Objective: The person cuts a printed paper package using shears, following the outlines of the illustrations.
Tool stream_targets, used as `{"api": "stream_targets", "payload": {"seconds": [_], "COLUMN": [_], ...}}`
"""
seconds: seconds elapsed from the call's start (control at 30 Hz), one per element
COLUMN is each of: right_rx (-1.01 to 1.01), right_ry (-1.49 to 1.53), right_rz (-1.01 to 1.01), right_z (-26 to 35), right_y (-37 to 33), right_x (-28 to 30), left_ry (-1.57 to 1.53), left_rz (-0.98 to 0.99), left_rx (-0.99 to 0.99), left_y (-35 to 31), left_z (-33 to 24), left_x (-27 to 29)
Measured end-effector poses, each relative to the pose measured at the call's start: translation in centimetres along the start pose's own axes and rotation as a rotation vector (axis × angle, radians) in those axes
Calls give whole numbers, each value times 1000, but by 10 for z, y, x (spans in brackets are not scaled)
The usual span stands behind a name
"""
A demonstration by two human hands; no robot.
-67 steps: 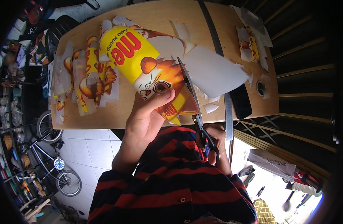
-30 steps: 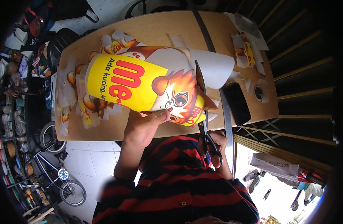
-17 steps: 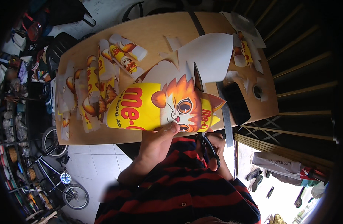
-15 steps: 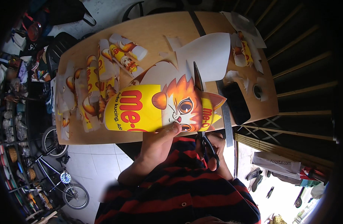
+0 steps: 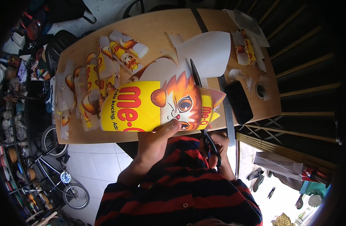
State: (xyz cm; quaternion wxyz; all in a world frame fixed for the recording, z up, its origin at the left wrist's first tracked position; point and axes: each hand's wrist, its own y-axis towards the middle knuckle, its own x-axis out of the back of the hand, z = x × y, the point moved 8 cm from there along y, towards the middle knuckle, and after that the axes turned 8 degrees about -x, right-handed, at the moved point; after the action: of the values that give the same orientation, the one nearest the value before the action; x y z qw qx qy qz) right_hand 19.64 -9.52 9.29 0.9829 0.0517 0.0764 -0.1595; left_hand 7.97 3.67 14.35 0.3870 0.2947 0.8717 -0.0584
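My left hand (image 5: pixel 156 142) is closed on the lower edge of a printed paper cutout (image 5: pixel 137 107), thumb on top and the other fingers hidden beneath. The cutout is yellow with red lettering and bears an orange-and-white cat's face. At its right end, my right hand (image 5: pixel 219 143) grips black-handled scissors (image 5: pixel 211 147). One dark blade stands out past the cutout's far edge, by the cat's head; part of the scissors is hidden by the paper. Just beyond lies a white paper sheet (image 5: pixel 208 47), curled up from the table.
Several rolled or curled cat prints (image 5: pixel 92 77) lie on the left of the wooden table (image 5: pixel 158 28). To the right are a black phone (image 5: pixel 239 101), a tape roll (image 5: pixel 260 90), paper scraps (image 5: pixel 236 74) and another curled print (image 5: pixel 245 49). A bicycle (image 5: pixel 64 175) stands at the lower left.
The cutout has shifted slightly left, and my left hand with it. The scissors' projecting blade has also moved a little left and away from me. My grip on both stays the same.
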Motion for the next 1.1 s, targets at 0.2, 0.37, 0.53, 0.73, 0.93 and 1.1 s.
{"api": "stream_targets", "payload": {"seconds": [0.2, 0.37, 0.53, 0.73, 0.93, 1.1], "right_rx": [-12, -95, -124, -143, -41, -34], "right_ry": [18, 10, -39, -75, -122, -90], "right_rz": [29, 44, 113, 141, 215, 287], "right_z": [-3, -8, -4, -7, 6, 2], "right_y": [-1, -6, -5, -7, -2, -8], "right_x": [0, 4, 8, 9, 3, 7], "left_ry": [43, 124, 421, 491, 516, 507], "left_rz": [-87, -92, -19, 52, 158, 116], "left_rx": [58, 111, 238, 269, 316, 287], "left_y": [2, 12, 26, 40, 46, 54], "left_z": [2, -13, -33, -46, -60, -82], "left_x": [6, 26, 50, 51, 63, 57]}}
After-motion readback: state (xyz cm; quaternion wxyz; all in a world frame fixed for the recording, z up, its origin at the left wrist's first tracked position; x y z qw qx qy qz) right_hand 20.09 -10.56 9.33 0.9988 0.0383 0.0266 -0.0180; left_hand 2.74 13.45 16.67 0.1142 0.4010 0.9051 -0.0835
